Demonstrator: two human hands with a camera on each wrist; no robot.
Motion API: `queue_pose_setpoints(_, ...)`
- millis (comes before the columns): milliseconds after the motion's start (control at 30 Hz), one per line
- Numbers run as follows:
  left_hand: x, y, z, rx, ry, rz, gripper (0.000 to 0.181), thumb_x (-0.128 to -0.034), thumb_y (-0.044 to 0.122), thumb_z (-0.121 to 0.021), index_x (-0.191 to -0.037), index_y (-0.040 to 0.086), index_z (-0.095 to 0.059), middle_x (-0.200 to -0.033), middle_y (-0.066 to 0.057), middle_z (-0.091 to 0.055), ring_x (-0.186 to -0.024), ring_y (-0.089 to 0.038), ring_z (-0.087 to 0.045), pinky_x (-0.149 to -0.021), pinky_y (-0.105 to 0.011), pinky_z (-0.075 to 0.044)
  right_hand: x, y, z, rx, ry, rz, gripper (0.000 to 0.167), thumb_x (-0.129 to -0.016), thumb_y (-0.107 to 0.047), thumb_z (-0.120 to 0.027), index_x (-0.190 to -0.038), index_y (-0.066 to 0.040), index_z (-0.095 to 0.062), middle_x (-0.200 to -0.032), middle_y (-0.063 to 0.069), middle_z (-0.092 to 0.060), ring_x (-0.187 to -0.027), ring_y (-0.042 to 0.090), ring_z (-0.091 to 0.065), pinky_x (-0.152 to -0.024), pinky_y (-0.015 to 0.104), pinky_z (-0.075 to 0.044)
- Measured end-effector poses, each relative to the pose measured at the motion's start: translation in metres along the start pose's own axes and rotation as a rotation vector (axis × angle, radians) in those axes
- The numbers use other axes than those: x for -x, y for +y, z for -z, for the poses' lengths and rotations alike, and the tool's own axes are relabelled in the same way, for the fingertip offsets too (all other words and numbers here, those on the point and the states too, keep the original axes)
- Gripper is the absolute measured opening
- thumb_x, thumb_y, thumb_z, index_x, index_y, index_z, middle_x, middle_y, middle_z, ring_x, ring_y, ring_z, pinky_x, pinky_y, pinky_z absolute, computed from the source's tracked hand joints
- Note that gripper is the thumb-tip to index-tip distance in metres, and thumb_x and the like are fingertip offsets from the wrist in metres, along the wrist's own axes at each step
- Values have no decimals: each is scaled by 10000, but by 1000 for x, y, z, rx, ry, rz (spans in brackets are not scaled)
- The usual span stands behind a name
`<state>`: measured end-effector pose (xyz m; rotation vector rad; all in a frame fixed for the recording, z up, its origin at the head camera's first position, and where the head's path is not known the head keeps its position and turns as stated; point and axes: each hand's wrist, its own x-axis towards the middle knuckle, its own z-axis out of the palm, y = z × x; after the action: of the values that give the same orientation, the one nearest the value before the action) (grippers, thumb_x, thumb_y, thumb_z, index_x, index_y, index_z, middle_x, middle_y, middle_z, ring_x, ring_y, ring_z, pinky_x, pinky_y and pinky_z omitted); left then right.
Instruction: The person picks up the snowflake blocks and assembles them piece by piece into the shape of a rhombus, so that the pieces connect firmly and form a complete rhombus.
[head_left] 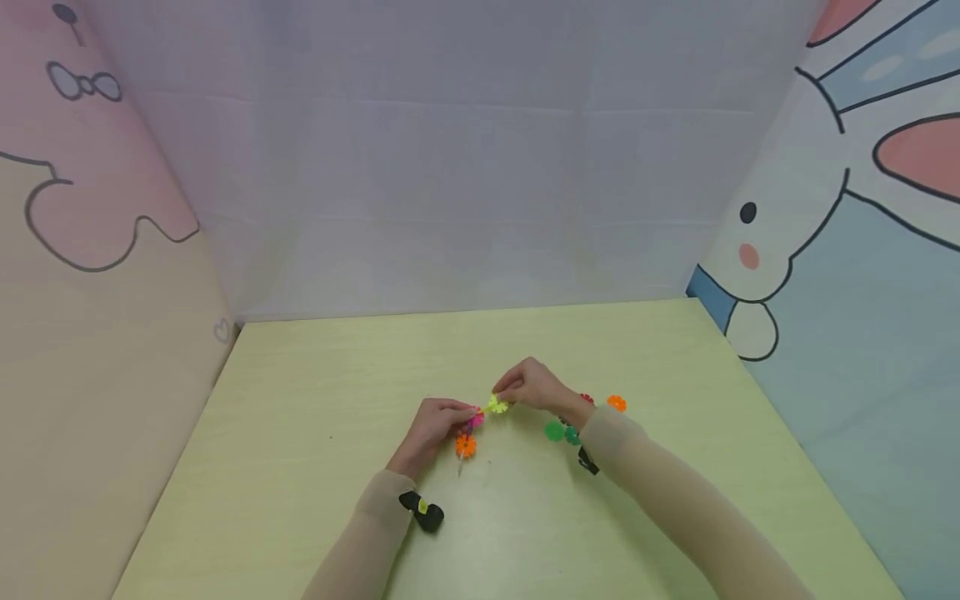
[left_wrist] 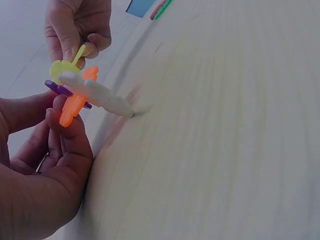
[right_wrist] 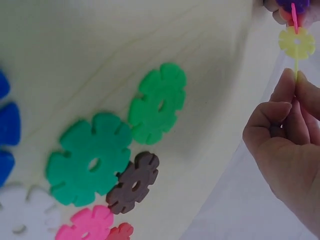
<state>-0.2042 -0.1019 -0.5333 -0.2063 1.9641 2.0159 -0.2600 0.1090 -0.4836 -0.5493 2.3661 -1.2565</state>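
Note:
My left hand (head_left: 435, 423) pinches a short chain of slotted, flower-shaped plastic discs near its pink disc (head_left: 477, 418). An orange disc (left_wrist: 75, 105), a white disc (left_wrist: 107, 97) and a purple disc (left_wrist: 57, 88) belong to the same chain. At its far end, a yellow disc (right_wrist: 297, 42) faces the right wrist camera. My right hand (right_wrist: 287, 135) pinches a second yellow disc (right_wrist: 296, 66), seen edge-on, between thumb and index finger. The two yellow discs touch at their edges; how deep their slots mesh is too small to tell.
Loose discs lie on the pale table (head_left: 337, 367) by my right wrist: green (right_wrist: 157, 102), teal (right_wrist: 90, 160), brown (right_wrist: 135, 184), pink (right_wrist: 87, 223), white (right_wrist: 25, 212) and blue (right_wrist: 7, 125). An orange one (head_left: 617, 403) lies farther right. Printed cloth walls surround the table's back and sides.

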Motion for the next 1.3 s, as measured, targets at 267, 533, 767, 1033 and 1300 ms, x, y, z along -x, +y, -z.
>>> queue_pose_setpoints(267,1,2,5,-1,-52,-26,204,-844,139,-734,-930,-45,-719,-816,-105,-674,-636,-137,-582,-604,-255,-497,-1,-2,4,9,-21,51,121,-862,-43,-700,-969,6,-726,-872,52,-704,-762,159,-651,-731,349,-516)
queue_pose_setpoints(533,1,1,4,-19,-43,-90,228,-840,174,-742,-939,-31,-726,-764,-89,-647,-601,-156,-536,-580,-261,-474,-4,-3,4,-18,-36,36,107,-875,-44,-687,-970,-24,-732,-891,38,-702,-797,166,-651,-792,388,-510)
queue_pose_setpoints(767,0,5,2,-60,-54,-109,234,-870,199,-715,-969,-13,-729,-782,-63,-656,-579,-157,-493,-542,-251,-436,-6,-5,2,-4,-38,49,111,-884,-60,-682,-978,-31,-733,-921,24,-698,-809,152,-642,-795,335,-501)
queue_pose_setpoints(1033,-5,5,-3,-49,-69,-116,212,-881,188,-706,-962,-6,-733,-765,-39,-637,-569,-134,-452,-524,-236,-378,-7,-7,-1,-37,-40,81,115,-883,-65,-684,-977,-17,-730,-898,34,-704,-793,158,-650,-776,334,-509)
queue_pose_setpoints(1300,-7,5,-6,-39,-63,-112,196,-882,158,-700,-960,-20,-725,-765,-34,-630,-549,-89,-444,-511,-222,-365,-8,-10,-4,-40,-27,59,139,-878,-78,-694,-988,-2,-729,-892,23,-706,-808,137,-643,-784,330,-503)
